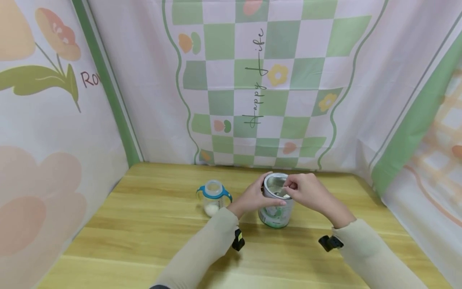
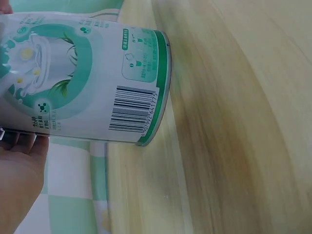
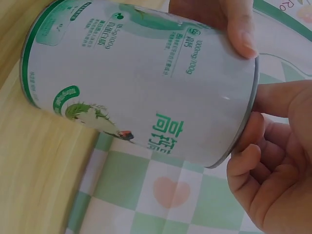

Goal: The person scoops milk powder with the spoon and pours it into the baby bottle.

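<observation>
A metal milk powder can (image 1: pixel 276 214), white with green print, stands uncovered on the table. My left hand (image 1: pixel 255 196) grips it around the upper side, the thumb across the front just under the rim. In the left wrist view, its barcode side and lower edge show. Over the can's mouth, my right hand (image 1: pixel 306 192) has its fingers curled and the fingertips pinched together, dipping just inside the rim. A small pale thing shows at those fingertips; its kind is unclear. In the right wrist view the can's rim (image 3: pixel 243 127) hides part of the fingertips.
Left of the can stands a baby bottle (image 1: pixel 213 200) with blue handles, white powder at its bottom and an uncovered top. The wooden table (image 1: pixel 144 228) ends at a printed curtain (image 1: pixel 220 76) behind. More cloth hangs at both sides.
</observation>
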The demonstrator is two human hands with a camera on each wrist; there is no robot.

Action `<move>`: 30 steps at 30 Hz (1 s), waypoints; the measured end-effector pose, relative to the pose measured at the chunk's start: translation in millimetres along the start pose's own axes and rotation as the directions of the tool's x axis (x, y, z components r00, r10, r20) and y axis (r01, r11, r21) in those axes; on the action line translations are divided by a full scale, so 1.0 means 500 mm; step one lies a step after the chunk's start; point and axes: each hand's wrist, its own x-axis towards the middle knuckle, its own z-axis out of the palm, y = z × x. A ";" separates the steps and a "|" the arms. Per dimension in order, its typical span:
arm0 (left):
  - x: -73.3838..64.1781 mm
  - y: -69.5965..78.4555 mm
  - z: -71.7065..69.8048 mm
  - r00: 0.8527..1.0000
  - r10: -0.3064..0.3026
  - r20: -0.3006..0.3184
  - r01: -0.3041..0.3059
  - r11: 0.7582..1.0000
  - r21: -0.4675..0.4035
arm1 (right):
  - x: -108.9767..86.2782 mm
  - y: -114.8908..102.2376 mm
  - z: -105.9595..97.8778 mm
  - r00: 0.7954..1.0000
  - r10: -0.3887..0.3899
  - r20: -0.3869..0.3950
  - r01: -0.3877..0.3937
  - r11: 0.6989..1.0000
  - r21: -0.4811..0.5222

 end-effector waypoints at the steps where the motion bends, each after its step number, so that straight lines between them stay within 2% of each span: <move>1: 0.001 0.000 -0.001 1.000 0.004 0.008 -0.004 1.000 -0.006 | 0.001 -0.001 0.000 1.000 0.004 0.007 -0.004 1.000 0.005; 8: -0.001 0.001 -0.004 0.999 0.010 0.041 -0.008 0.999 -0.036 | 0.009 -0.008 0.005 0.998 0.045 0.036 -0.046 0.997 0.056; 13: 0.000 0.000 -0.003 0.999 0.017 0.046 -0.016 0.999 -0.030 | 0.007 -0.006 0.003 0.996 0.085 0.025 -0.088 0.989 0.121; 20: 0.003 -0.004 -0.002 0.999 0.032 0.037 -0.031 0.999 -0.018 | 0.000 0.009 -0.003 0.988 0.155 0.014 -0.154 0.962 0.226; 30: 0.002 -0.004 -0.002 1.000 -0.012 0.011 0.012 1.000 0.020 | -0.015 0.032 -0.010 0.965 0.260 -0.041 -0.235 0.921 0.310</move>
